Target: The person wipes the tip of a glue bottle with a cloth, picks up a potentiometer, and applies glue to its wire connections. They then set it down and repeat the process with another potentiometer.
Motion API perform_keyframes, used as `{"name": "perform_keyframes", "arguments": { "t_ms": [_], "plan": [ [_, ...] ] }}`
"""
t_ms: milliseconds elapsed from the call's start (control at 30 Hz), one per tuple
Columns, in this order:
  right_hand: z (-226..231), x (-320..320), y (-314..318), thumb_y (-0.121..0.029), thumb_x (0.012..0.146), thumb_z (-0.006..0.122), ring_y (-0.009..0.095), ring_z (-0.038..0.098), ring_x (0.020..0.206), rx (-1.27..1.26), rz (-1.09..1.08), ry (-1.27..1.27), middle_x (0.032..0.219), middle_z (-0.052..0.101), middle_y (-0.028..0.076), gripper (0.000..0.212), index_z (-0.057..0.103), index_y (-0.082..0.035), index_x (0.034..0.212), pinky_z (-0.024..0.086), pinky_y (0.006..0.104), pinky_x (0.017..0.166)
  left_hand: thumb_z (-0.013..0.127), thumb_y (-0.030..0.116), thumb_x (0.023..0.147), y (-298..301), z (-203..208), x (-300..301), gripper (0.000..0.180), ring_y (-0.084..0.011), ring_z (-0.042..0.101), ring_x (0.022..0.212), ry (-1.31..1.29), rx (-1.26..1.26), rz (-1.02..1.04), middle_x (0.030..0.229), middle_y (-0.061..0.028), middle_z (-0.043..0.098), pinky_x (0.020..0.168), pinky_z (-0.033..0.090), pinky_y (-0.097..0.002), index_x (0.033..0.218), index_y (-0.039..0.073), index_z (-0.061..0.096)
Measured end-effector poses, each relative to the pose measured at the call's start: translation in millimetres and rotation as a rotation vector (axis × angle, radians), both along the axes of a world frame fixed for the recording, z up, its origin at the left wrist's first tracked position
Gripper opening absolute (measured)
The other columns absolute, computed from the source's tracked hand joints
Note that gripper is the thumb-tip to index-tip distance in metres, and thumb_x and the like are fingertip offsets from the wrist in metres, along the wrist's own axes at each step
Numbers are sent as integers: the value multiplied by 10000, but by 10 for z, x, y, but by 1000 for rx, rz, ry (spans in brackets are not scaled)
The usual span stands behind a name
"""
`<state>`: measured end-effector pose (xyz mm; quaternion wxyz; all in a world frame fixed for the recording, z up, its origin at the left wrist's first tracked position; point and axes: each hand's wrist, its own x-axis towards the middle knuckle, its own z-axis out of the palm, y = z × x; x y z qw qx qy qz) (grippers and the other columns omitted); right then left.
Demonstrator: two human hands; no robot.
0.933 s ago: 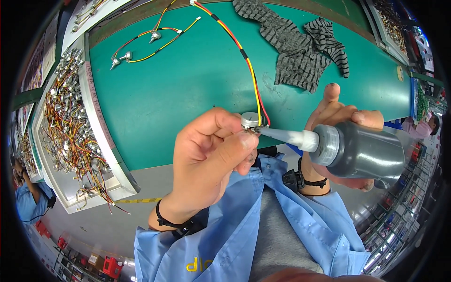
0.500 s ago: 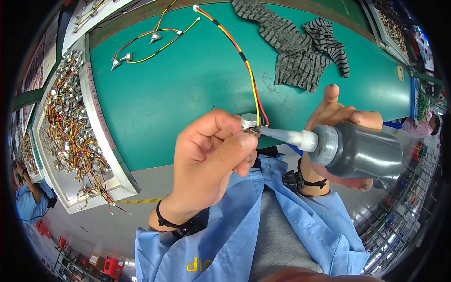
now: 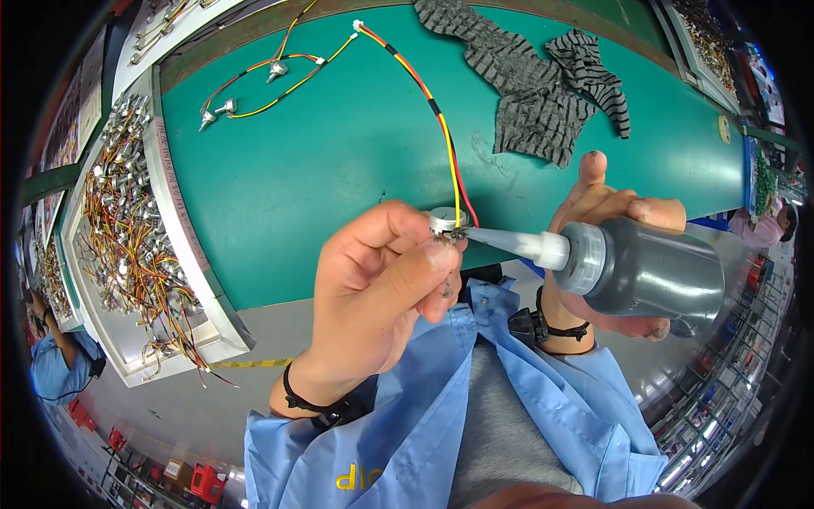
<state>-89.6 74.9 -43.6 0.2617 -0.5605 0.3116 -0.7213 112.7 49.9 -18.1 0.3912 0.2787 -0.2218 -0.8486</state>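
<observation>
Between the thumb and fingers of my left hand point(image 3: 373, 293) is a small round metal potentiometer point(image 3: 447, 220), pinched by its edge. Red, yellow and black wires point(image 3: 438, 114) run up from its terminals, across the table to a white plug point(image 3: 358, 26). My right hand point(image 3: 606, 204) grips a dark grey squeeze bottle point(image 3: 661, 271), which lies almost level. The bottle's tapered nozzle point(image 3: 509, 243) points left, and its tip meets the potentiometer where the wires join. Part of the potentiometer is hidden behind my left thumb and fingertips.
Several wired potentiometers point(image 3: 277, 71) lie at the far left of the green tabletop point(image 3: 280, 187). A white-edged tray point(image 3: 191, 246) heaped with more stands at the left. Grey striped cloth point(image 3: 534, 93) lies at the back. Another person's blue sleeve point(image 3: 59, 365) shows far left.
The potentiometer and nozzle tip have shifted slightly left together. The wires have swung a little left near my hand, and their plug has dropped slightly nearer.
</observation>
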Motion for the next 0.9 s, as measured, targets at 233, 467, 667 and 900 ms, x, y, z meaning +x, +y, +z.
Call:
{"name": "perform_keyframes", "arguments": {
  "t_ms": [233, 467, 667, 900],
  "plan": [
    [-10, -15, 11, -803, 741, 512, 166, 524, 539, -12, -16, -23, 619, 524, 60, 880, 458, -15, 1129, 344, 465, 1032, 534, -32, 913, -9, -56, 31, 73, -91, 526, 562, 135, 59, -30, 830, -102, 633, 548, 419, -278, 958, 5, 578],
    [5, -31, 18, -783, 753, 514, 169, 519, 540, -1, -5, -33, 621, 524, 65, 858, 460, -12, 1123, 336, 462, 1040, 535, -29, 911, -14, -50, 15, 69, -91, 519, 551, 119, 66, -27, 795, -97, 626, 554, 417, -280, 952, 7, 577],
    [-1, 1, 54, -766, 758, 520, 172, 522, 548, 27, -29, -80, 621, 521, 68, 841, 461, -9, 1121, 321, 466, 1051, 533, 104, 921, 10, -68, -4, 123, -101, 412, 475, 40, -34, -19, 653, -53, 498, 468, 304, -256, 956, -13, 553],
    [-32, -5, 49, -765, 762, 516, 174, 529, 556, -1, -33, -91, 619, 516, 70, 842, 461, -8, 1124, 313, 478, 1073, 531, 98, 918, 12, -24, -14, 112, -97, 405, 474, 20, -5, -18, 653, -53, 495, 463, 300, -252, 917, -12, 553]
  ]
}}
